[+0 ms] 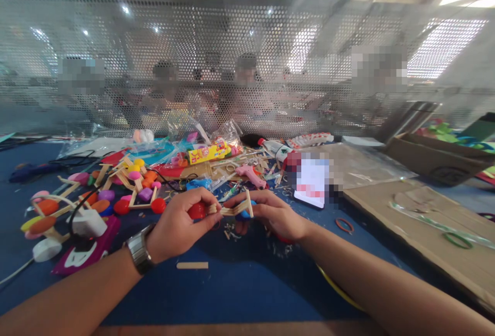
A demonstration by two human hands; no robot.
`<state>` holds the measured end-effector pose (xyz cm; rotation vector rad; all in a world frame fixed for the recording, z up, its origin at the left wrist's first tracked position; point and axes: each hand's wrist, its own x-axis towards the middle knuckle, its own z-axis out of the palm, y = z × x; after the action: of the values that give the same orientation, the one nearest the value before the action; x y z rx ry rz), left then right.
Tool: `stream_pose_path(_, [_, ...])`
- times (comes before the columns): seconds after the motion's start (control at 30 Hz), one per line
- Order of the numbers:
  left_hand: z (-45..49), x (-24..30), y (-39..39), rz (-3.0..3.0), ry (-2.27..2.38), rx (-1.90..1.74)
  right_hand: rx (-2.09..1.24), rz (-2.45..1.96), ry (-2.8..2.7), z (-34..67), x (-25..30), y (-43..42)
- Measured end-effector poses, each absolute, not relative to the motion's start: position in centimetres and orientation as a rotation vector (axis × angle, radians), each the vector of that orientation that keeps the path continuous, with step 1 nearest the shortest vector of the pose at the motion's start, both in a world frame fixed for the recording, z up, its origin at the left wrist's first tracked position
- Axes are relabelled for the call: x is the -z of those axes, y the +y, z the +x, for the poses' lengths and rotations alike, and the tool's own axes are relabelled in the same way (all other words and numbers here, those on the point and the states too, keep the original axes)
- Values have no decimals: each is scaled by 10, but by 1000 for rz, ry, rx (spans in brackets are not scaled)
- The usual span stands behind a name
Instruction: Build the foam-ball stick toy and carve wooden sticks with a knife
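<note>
Pinching a red cap (197,211) between thumb and curled fingers of the left hand (176,230), just above the blue table (240,289). Pressing the cap against the end of a small stick frame (236,207), held level at mid-table between both hands. Gripping the frame's far end with the right hand (275,216), fingers closed around it and a blue cap (245,214). Better keeping the frame still, pushing squarely, and steering clear of the loose stick (192,265) below.
</note>
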<state>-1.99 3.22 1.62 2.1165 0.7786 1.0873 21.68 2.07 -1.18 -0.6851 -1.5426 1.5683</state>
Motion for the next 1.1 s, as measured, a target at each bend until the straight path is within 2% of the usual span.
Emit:
stream_pose_path(0.23, [-20,-19,32,2043,812,-1048,-1606,-619,-1497,220,11,19])
stream_pose_path(0.47, [-21,-16,38,1892,787,-1074,-1399,-802,-1614,217,10,17])
stream_pose_path(1.1, [-20,-17,37,1835,739,-1029,-1313,-865,-1740,215,9,17])
